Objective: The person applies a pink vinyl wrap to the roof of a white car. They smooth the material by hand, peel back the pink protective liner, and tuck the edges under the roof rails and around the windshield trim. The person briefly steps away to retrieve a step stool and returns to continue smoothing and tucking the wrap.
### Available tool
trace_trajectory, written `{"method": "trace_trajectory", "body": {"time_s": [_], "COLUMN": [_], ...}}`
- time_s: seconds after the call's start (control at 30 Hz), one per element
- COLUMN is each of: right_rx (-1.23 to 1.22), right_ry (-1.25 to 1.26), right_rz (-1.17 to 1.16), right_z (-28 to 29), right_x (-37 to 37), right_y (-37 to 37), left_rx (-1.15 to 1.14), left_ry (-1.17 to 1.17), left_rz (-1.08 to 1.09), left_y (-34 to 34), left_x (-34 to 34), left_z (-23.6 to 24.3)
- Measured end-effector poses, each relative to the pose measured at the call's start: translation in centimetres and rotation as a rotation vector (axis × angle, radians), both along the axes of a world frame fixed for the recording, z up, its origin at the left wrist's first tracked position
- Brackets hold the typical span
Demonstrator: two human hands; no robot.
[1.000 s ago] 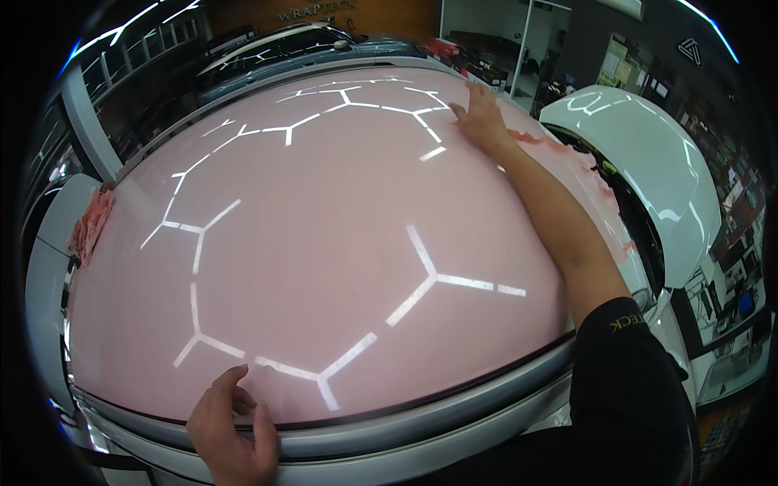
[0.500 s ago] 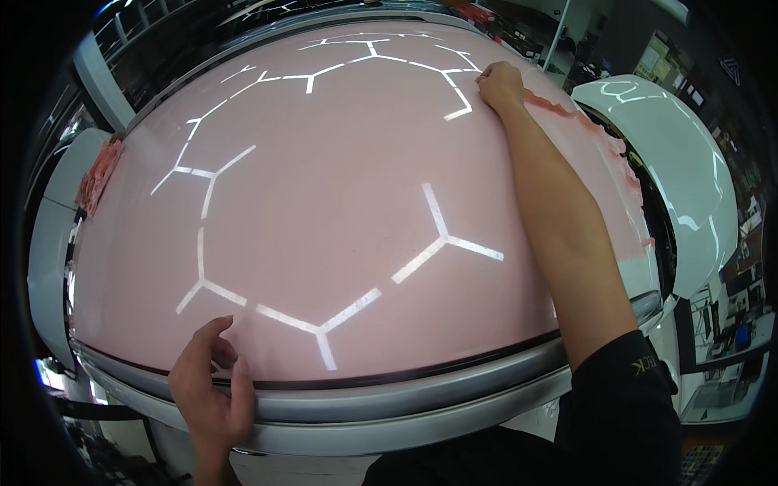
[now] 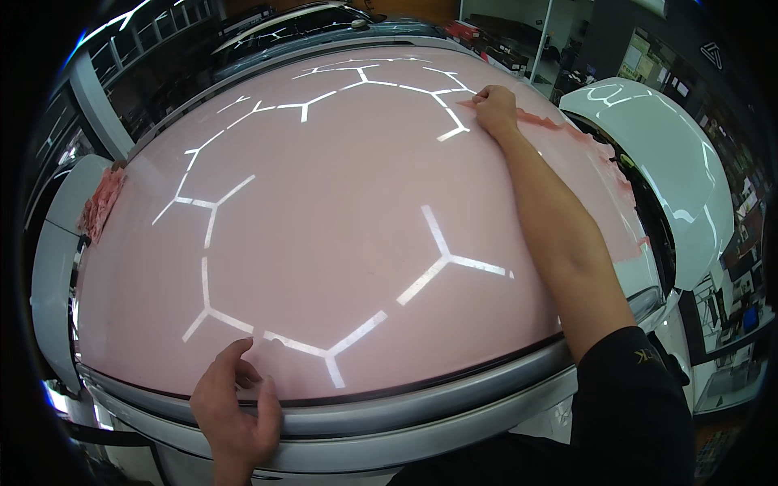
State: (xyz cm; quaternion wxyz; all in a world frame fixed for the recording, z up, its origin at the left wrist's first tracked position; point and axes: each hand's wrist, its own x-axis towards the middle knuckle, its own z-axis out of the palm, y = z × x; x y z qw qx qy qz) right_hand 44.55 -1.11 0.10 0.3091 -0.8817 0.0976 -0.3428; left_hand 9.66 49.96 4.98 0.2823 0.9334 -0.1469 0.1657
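A glossy pink film [image 3: 340,211] covers the curved car roof in front of me. Out at the far right, my right hand [image 3: 494,109] is closed in a pinch at the film, where a darker pink lifted bit shows beside the fingertips. From there a ragged pink edge [image 3: 543,120] runs on to the right over the windshield area. Above the near edge of the roof hovers my left hand [image 3: 239,413], its fingers loosely curled and apart, holding nothing. Whether its fingertips touch the film I cannot tell.
A silver roof rail [image 3: 340,423] runs along the near side. On the left, crumpled pink film [image 3: 102,206] lies at the roof's end. The white raised hood [image 3: 656,154] stands at the right. Another car [image 3: 300,32] is parked beyond the roof.
The view has tilted, so the roof sits lower in the picture. A lifted pink bit of film now shows at my right fingertips. My left hand keeps its loose curl.
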Motion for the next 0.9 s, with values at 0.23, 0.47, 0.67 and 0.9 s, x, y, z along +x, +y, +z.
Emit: {"method": "trace_trajectory", "body": {"time_s": [0.23,0.47,0.67,0.9], "right_rx": [-0.275,-0.339,-0.098,-0.023], "right_ry": [-0.050,0.002,-0.031,0.005], "right_rz": [-0.137,-0.089,-0.038,-0.048], "right_z": [-0.5,0.6,0.6,0.3], "right_x": [1.1,-0.3,0.1,-0.5], "right_y": [2.6,-1.1,1.6,0.7], "left_rx": [0.142,0.402,0.231,0.055], "left_ry": [0.111,-0.321,-0.154,-0.052], "left_rz": [-0.080,-0.477,-0.627,-0.669], "left_y": [0.5,-16.1,-32.7,-36.0], "left_x": [1.3,25.7,42.8,41.7], "left_z": [2.1,3.8,-0.7,-2.1]}}
